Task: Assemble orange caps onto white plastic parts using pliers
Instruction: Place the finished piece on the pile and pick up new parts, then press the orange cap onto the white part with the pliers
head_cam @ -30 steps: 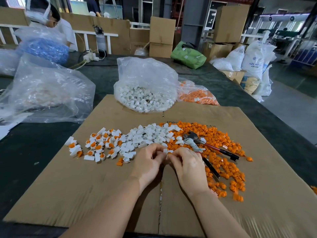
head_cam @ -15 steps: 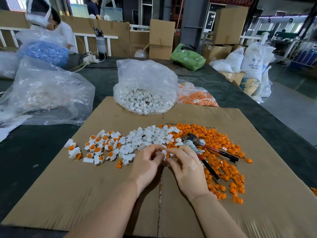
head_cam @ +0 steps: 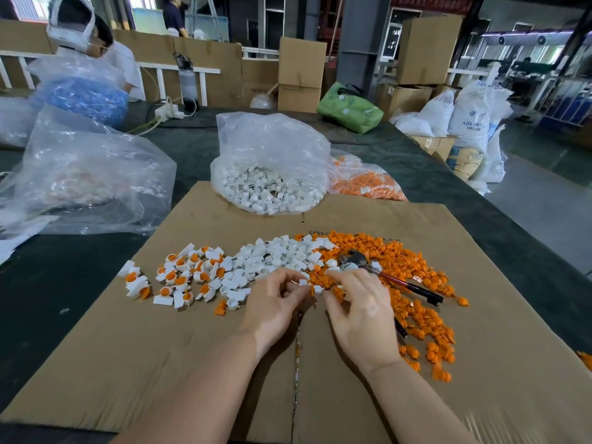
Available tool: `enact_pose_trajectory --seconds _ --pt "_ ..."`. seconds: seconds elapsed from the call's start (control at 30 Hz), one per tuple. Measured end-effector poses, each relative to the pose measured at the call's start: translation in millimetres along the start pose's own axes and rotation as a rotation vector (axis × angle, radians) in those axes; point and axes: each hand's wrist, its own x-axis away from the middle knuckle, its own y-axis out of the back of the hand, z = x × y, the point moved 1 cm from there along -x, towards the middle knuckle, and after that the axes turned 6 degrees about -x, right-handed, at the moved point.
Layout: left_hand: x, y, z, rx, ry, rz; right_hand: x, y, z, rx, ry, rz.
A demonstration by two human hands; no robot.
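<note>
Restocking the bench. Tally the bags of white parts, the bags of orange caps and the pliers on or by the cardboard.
Bags of white parts: 1
Bags of orange caps: 1
Pliers: 1
Total: 3

One view only, from a head-worn wide-angle camera. It looks forward and steeply down over the worktop [head_cam: 432,174], close above a cardboard sheet [head_cam: 134,357] that fills the lower frame. Both forearms enter from the bottom edge; the left hand [head_cam: 275,309] and right hand [head_cam: 362,315] sit near centre. The upper frame reaches across the far hall. Edges bend from the wide lens.
</note>
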Motion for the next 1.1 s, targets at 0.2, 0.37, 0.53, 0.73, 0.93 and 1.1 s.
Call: enact_pose_trajectory --seconds 0.2,0.37,0.53,0.73,0.93,1.1 --pt "-4.2 -1.1 -1.1 0.026 0.041 -0.012 -28.1 28.5 -30.4 0.509 -0.571 0.353" --pt "-7.4 -3.3 -2.8 0.076 0.091 -0.051 -38.4 31.4 -43.3 0.528 -0.708 0.587" --pt "-10.7 -4.2 -6.5 0.109 0.156 -0.069 -33.5 26.6 -36.7 0.642 -0.504 0.486" --pt "-13.4 3.5 -9.7 0.239 0.24 -0.081 -38.0 34.6 -15.0 0.623 -0.344 0.402" --pt "-15.9 6.9 -21.9 0.514 0.327 -0.043 -43.5 38.6 9.6 -0.117 -0.495 0.634" --pt "-21.0 9.5 -25.3 0.587 0.425 -0.094 -38.7 39.2 19.5 -0.496 -0.784 0.702"
